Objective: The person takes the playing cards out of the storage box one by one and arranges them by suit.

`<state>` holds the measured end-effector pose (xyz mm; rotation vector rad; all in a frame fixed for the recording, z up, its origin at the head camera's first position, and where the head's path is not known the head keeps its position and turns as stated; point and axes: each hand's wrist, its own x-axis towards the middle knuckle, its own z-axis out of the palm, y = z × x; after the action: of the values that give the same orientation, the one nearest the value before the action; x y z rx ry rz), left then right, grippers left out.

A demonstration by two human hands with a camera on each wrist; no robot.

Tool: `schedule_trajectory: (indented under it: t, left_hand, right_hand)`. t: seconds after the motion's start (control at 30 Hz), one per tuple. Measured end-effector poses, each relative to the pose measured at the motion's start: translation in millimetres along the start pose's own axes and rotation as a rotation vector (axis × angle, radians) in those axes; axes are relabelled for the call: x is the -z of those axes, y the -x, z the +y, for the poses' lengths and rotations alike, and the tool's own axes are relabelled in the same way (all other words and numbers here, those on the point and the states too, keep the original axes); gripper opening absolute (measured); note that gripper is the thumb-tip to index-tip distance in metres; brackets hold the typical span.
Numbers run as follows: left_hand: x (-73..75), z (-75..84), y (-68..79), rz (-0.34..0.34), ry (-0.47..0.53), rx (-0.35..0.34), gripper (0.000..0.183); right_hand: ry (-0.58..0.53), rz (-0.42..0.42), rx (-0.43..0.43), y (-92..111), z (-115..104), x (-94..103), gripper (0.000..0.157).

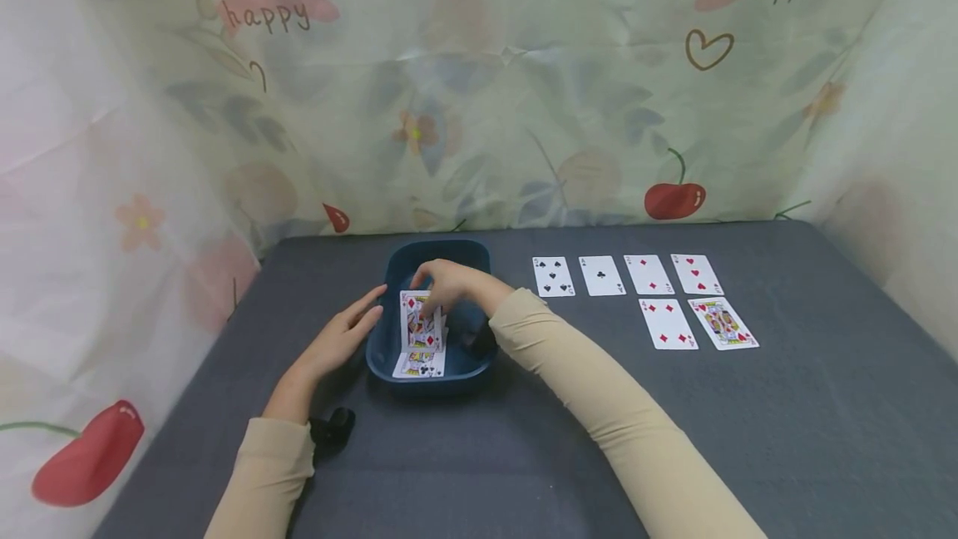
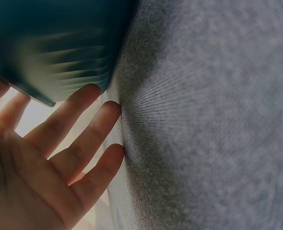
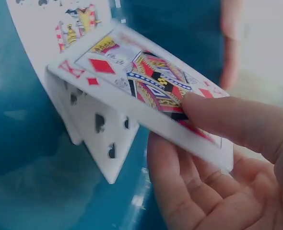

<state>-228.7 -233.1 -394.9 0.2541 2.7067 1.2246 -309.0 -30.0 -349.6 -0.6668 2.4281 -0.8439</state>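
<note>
My right hand (image 1: 452, 285) is inside a dark blue plastic basin (image 1: 380, 339) and pinches a king of diamonds playing card (image 1: 415, 327) between thumb and fingers. In the right wrist view the king of diamonds (image 3: 146, 86) is tilted, with the thumb on its face; whether more cards lie behind it I cannot tell. Beneath it are a spade card (image 3: 105, 127) and a court card (image 3: 76, 24). My left hand (image 1: 340, 339) is at the basin's left side, its fingers extended; in the left wrist view the fingertips (image 2: 91, 91) are by the basin's ribbed outer wall (image 2: 74, 57).
Right of the basin, face-up cards lie in two rows on the grey tablecloth (image 1: 561, 422). The back row includes an ace of clubs (image 1: 602, 275) and a three of hearts (image 1: 697, 274); a diamond card (image 1: 669, 324) and a court card (image 1: 723, 323) lie in front. A patterned curtain (image 1: 494, 90) hangs behind.
</note>
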Motion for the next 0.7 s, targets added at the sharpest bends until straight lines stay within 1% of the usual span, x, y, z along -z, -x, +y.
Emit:
schedule_trajectory:
  t: [0.1,0.27,0.47,0.57,0.7]
  left_hand:
    - [0.1,0.3,-0.6,-0.001,0.001,0.002,0.054]
    - [-0.4,2.3,-0.2,0.003,0.000,0.007,0.053]
    - [-1.2,2.6,-0.9,0.020,-0.020,0.032,0.054]
    - [-2.2,2.7,-0.6,0.027,-0.022,0.041,0.055]
    - [-3.2,2.0,-1.1,0.036,-0.015,0.047,0.054]
  right_hand:
    - [-0.030,0.010,0.035,6.4,-1.1,7.8,0.042]
    - [-0.070,0.080,0.107,19.3,3.1,19.8,0.038]
    - [-0.144,0.142,0.178,38.6,14.1,32.6,0.037]
    - [-0.162,0.172,0.210,47.6,20.8,38.6,0.035]
    - [-0.186,0.201,0.218,59.7,28.5,46.2,0.031]
